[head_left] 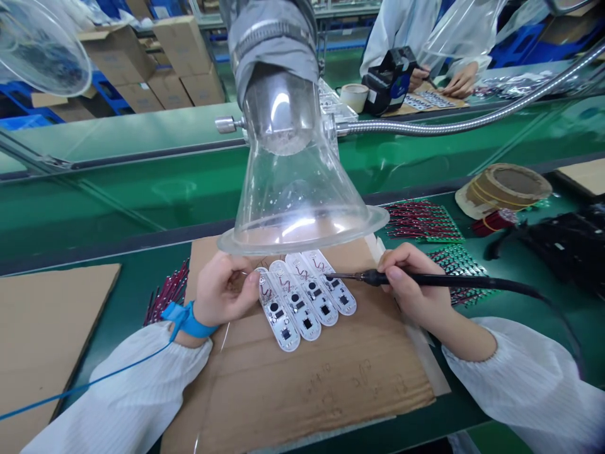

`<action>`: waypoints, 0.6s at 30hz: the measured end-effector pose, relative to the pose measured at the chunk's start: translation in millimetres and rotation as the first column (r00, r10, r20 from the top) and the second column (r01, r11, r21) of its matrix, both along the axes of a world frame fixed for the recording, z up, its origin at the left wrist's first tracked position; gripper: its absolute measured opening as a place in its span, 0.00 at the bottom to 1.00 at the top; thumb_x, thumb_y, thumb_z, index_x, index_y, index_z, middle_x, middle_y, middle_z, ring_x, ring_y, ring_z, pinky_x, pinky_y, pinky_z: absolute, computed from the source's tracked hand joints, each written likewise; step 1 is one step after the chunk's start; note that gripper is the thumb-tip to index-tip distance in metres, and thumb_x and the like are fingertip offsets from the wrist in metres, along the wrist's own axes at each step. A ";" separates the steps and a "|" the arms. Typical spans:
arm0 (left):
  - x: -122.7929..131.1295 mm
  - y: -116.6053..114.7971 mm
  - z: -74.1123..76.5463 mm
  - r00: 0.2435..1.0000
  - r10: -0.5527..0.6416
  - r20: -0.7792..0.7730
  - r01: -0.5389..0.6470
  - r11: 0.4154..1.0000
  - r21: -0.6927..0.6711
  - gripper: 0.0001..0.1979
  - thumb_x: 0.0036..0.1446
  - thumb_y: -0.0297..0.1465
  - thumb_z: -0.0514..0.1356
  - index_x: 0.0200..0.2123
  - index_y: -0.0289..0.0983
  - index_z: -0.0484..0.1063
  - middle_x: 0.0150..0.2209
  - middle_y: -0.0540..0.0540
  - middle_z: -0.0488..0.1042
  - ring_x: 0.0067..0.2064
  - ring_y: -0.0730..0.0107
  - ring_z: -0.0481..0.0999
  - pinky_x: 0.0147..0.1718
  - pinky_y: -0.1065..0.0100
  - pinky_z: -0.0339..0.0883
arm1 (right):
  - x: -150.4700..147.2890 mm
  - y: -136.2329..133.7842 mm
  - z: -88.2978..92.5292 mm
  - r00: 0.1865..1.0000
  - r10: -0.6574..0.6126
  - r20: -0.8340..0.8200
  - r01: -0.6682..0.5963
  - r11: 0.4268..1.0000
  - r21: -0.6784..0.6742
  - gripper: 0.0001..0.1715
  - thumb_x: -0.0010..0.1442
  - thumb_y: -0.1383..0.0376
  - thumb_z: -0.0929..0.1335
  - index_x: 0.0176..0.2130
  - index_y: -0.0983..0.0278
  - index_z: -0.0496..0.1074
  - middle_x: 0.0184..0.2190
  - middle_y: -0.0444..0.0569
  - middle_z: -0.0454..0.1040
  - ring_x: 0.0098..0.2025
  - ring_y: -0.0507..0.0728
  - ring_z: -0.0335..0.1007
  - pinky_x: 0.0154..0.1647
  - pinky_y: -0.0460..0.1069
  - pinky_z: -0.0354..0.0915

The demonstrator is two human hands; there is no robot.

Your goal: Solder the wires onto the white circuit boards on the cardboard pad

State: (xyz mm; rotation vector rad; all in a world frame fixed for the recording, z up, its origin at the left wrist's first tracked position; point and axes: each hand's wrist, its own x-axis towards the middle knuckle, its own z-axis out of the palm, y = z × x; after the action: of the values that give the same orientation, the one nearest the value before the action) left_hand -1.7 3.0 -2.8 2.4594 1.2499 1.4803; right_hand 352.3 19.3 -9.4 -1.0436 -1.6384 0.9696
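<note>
Several white oblong circuit boards (302, 299) lie side by side on a cardboard sheet (302, 384). My right hand (416, 284) is closed round a black soldering iron (425, 279); its tip rests at the upper end of the rightmost board. My left hand (224, 290) is pinched on a thin solder wire (246, 273) at the left end of the row, touching the leftmost board. A blue wrist strap (186, 320) circles my left wrist.
A clear fume-extractor funnel (297, 183) hangs just above the boards. Red-wired parts (165, 293) lie to the left, more (420, 221) to the right beside a tape roll (503, 187). Another person's hands (454, 79) work across the green conveyor (142, 189).
</note>
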 end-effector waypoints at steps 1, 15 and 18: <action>-0.2 0.5 -0.2 1.000 0.007 0.011 -0.007 1.000 0.016 0.08 0.60 0.23 0.62 0.35 0.41 0.66 0.24 0.56 0.65 0.21 0.77 0.61 0.21 0.72 0.57 | -0.9 -1.0 -0.3 0.999 -0.026 -0.042 0.026 1.000 0.000 0.23 0.72 0.43 0.71 0.35 0.55 0.72 0.25 0.44 0.71 0.23 0.56 0.65 0.22 0.52 0.60; 1.7 2.9 5.2 0.998 -0.043 -0.035 0.044 0.998 0.047 0.10 0.59 0.21 0.61 0.36 0.41 0.63 0.25 0.56 0.64 0.24 0.75 0.61 0.23 0.70 0.56 | -18.4 -6.3 4.2 0.998 0.044 0.035 -0.046 0.997 0.059 0.21 0.75 0.46 0.71 0.36 0.57 0.73 0.27 0.44 0.75 0.23 0.53 0.67 0.23 0.50 0.62; 2.2 2.6 6.5 0.998 -0.031 -0.052 0.034 0.998 0.059 0.10 0.60 0.21 0.61 0.36 0.41 0.64 0.26 0.56 0.65 0.24 0.75 0.60 0.24 0.69 0.55 | -19.0 -5.3 5.8 0.996 0.048 0.073 -0.054 0.996 0.074 0.21 0.75 0.47 0.70 0.37 0.57 0.73 0.25 0.43 0.74 0.22 0.52 0.67 0.22 0.49 0.62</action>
State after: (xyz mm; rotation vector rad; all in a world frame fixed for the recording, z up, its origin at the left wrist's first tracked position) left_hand 0.5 5.6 3.6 2.5580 1.1848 1.4779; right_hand 333.3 14.0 -3.6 -0.9996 -1.7542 0.9054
